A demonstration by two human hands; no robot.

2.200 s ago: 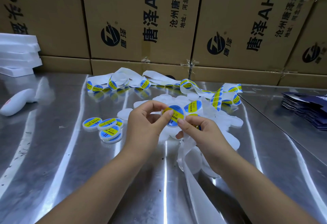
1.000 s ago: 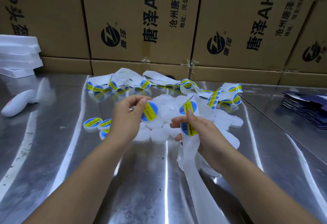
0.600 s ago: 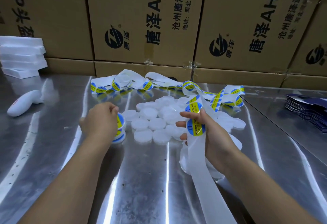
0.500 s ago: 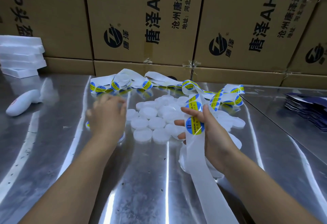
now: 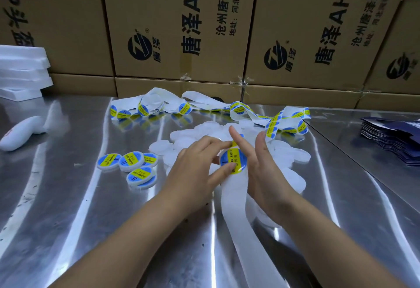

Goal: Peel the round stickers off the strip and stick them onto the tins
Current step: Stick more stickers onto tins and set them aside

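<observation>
Head | strip point(image 5: 235, 199) runs near-to-far | left hand point(image 5: 193, 174) pinches sticker point(image 5: 234, 160)

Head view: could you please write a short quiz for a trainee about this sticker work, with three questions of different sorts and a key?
1. True or false: four labelled tins lie on the table to the left of the left hand.
2. What do the left hand's fingers pinch? A) the round sticker on the strip B) a pair of scissors C) a pen
3. Fill in: the dark blue stack lies to the ____ of the right hand.
Key: 1 true; 2 A; 3 right.
</observation>
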